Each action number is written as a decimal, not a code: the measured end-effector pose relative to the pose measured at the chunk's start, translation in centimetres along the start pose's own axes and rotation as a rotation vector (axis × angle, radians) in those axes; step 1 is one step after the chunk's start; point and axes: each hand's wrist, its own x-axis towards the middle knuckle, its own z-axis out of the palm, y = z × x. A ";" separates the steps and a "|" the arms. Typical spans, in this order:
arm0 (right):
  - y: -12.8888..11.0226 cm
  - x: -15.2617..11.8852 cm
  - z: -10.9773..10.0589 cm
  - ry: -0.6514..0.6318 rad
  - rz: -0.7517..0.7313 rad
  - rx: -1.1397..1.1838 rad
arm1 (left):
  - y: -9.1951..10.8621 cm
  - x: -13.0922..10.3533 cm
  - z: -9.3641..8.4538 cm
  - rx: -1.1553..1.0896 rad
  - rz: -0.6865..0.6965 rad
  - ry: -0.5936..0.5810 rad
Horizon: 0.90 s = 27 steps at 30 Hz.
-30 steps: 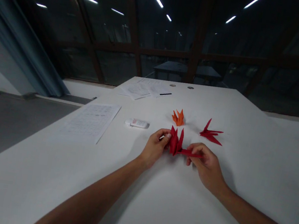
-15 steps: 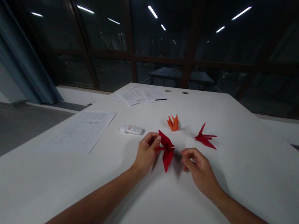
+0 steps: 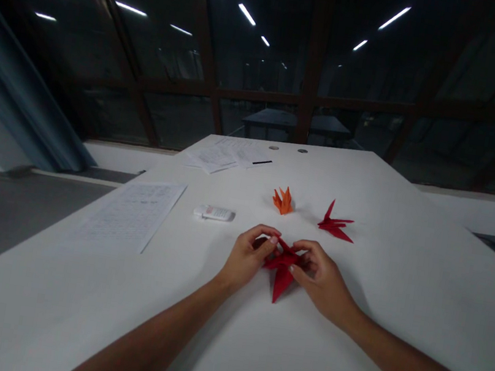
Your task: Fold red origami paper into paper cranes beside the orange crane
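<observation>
A red origami crane (image 3: pixel 282 280) is held between both hands over the white table. My left hand (image 3: pixel 250 254) pinches its upper left part between thumb and fingers. From the other side, my right hand (image 3: pixel 322 277) grips its right part, thumb in front and fingers behind. One pointed red flap hangs down toward me, while my fingers hide some of the folds. Beyond the hands stand an orange origami crane (image 3: pixel 283 201) and, to its right, a second red origami crane (image 3: pixel 335 225). Neither is touched.
Left of my hands lies a white correction-tape-like object (image 3: pixel 214 213). A printed sheet (image 3: pixel 134 215) rests near the left edge of the table (image 3: pixel 400 283), and more papers (image 3: pixel 214 157) lie farther back. Dark windows (image 3: pixel 270 34) rise behind, with a blue curtain (image 3: pixel 26 78) at left.
My right hand has moved left and closed on the red crane, which only my left hand held before. The crane has turned and come slightly lower. The view has shifted a little.
</observation>
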 end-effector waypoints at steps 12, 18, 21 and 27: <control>0.1 0.5 -0.5 0.065 0.090 0.167 | 0.1 -1.1 1.0 -0.170 0.131 -0.137; -0.2 0.6 -0.6 0.022 0.132 0.240 | -0.5 -0.9 1.5 -0.019 0.052 -0.028; -0.2 0.5 -0.5 -0.036 0.156 0.249 | -0.6 -0.8 1.5 0.007 0.017 -0.008; -0.3 0.4 -0.3 -0.047 0.152 0.226 | -0.5 -0.6 1.5 0.006 0.001 0.008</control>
